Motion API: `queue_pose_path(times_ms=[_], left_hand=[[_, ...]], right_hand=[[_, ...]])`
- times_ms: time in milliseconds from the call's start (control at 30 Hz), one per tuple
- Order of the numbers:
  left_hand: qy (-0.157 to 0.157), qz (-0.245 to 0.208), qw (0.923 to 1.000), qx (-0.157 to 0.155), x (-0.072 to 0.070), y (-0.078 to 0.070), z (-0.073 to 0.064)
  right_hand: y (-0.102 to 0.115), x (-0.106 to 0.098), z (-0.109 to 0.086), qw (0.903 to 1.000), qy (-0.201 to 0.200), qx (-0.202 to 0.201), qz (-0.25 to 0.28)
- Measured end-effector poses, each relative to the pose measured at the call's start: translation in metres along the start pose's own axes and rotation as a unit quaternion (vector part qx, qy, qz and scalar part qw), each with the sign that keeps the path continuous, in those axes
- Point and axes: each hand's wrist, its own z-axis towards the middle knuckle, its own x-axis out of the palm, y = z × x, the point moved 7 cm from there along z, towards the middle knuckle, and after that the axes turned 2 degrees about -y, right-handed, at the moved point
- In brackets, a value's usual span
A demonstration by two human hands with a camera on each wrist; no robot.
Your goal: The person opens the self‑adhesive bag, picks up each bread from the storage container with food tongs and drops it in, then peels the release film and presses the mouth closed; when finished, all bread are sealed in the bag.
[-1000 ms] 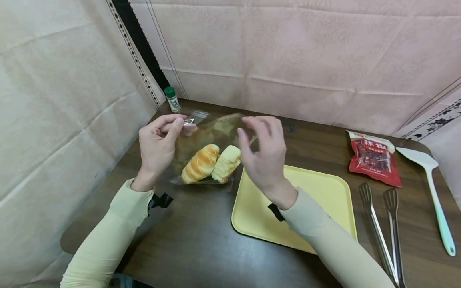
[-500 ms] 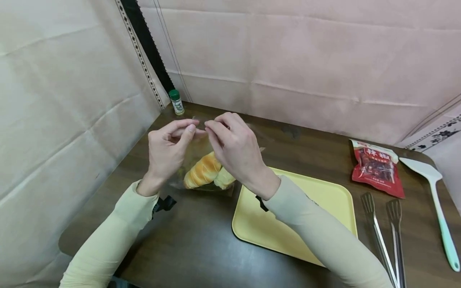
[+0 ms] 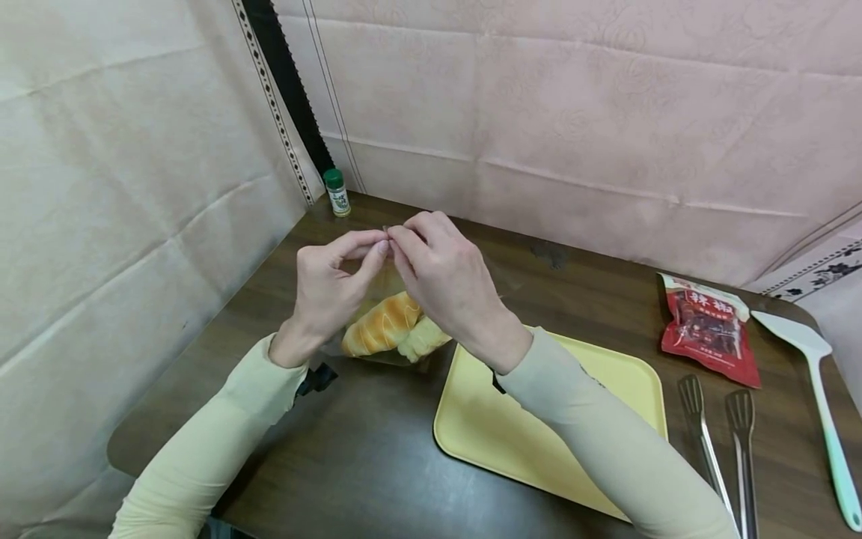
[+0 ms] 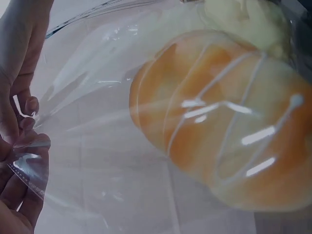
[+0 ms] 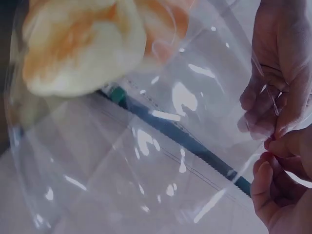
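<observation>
A clear plastic bag (image 4: pixel 97 146) holds two bread rolls: a golden one with white icing lines (image 3: pixel 381 325) and a paler yellow one (image 3: pixel 423 338). My left hand (image 3: pixel 330 288) pinches the bag's top edge between thumb and fingers. Right beside it, fingertips meeting, my right hand (image 3: pixel 447 281) pinches the same edge. In the right wrist view, the bag (image 5: pixel 146 161) spreads from the fingertips down to the rolls, its film creased and shiny. The right hand hides part of the bag in the head view.
A yellow tray (image 3: pixel 485 434) lies right of the bag, under my right forearm. Farther right are a red food packet (image 3: pixel 710 329), metal tongs (image 3: pixel 744 449) and a white spatula with a mint handle (image 3: pixel 831 427). A green-capped bottle (image 3: pixel 337 193) stands at the back left corner.
My right hand has come left from the bag's right side to the left hand's fingertips and now pinches the edge there. The left hand has shifted slightly right in the view.
</observation>
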Motion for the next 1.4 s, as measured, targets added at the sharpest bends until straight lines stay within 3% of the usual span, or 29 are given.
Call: queue_pose_path(times_ms=[100,200,333,467,633,700,833,1133,1200,1400], left_hand=[[0.004,0.03,0.999,0.031,0.0,-0.005,0.001],[0.006,0.056,0.997,0.053,-0.001,-0.01,0.002],[0.009,0.082,0.9939,0.073,0.0,-0.015,0.003],[0.006,0.08,0.9936,0.08,0.002,-0.016,0.003],[-0.001,0.049,0.9961,0.073,0.004,-0.013,0.002],[0.002,0.035,0.9972,0.066,0.004,-0.012,0.002],[0.005,0.02,0.9985,0.05,0.005,-0.012,0.003],[0.003,-0.002,0.9999,0.013,0.004,-0.008,0.003],[0.004,-0.005,0.9999,0.009,0.004,-0.008,0.003],[0.007,0.008,0.9997,0.021,0.005,-0.01,0.003]], right_hand=[[0.009,-0.003,0.003,0.9946,-0.002,-0.054,-0.088],[0.017,-0.003,0.006,0.9812,-0.005,-0.098,-0.167],[0.019,-0.003,0.008,0.9761,0.0,-0.111,-0.186],[0.012,-0.002,0.008,0.9844,-0.008,-0.097,-0.147],[-0.007,-0.002,0.005,0.9997,-0.021,-0.012,0.007],[-0.015,-0.001,0.002,0.9964,-0.024,0.037,0.072],[-0.022,0.001,-0.003,0.9845,-0.029,0.101,0.14],[-0.032,0.0,-0.009,0.9698,-0.061,0.155,0.178],[-0.031,-0.002,-0.01,0.9724,-0.056,0.146,0.173],[-0.015,-0.003,-0.008,0.9897,-0.008,0.071,0.124]])
